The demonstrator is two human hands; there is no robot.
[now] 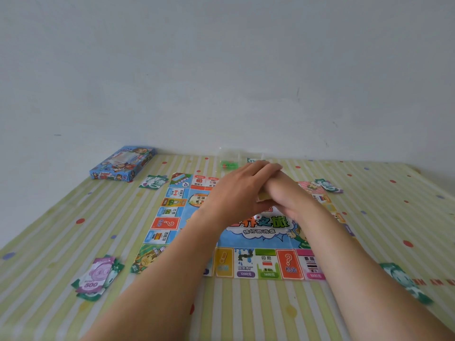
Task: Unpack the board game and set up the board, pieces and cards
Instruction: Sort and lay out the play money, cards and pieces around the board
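The colourful game board (246,263) lies unfolded flat on the striped tablecloth. Both my hands meet above its middle. My left hand (234,193) lies over my right hand (285,195), and between them they grip a small yellow-edged stack of cards (262,198), mostly hidden by the fingers. Piles of paper money sit off the board's corners: far left (152,182), near left (97,276), far right (328,186) and near right (406,283). Small green pieces in clear plastic (229,164) lie beyond the board's far edge.
The blue game box (121,164) lies at the far left by the wall. A teal card edge (252,159) shows behind my fingers. The tablecloth (246,311) runs to the wall at the back; its right edge shows at the far right.
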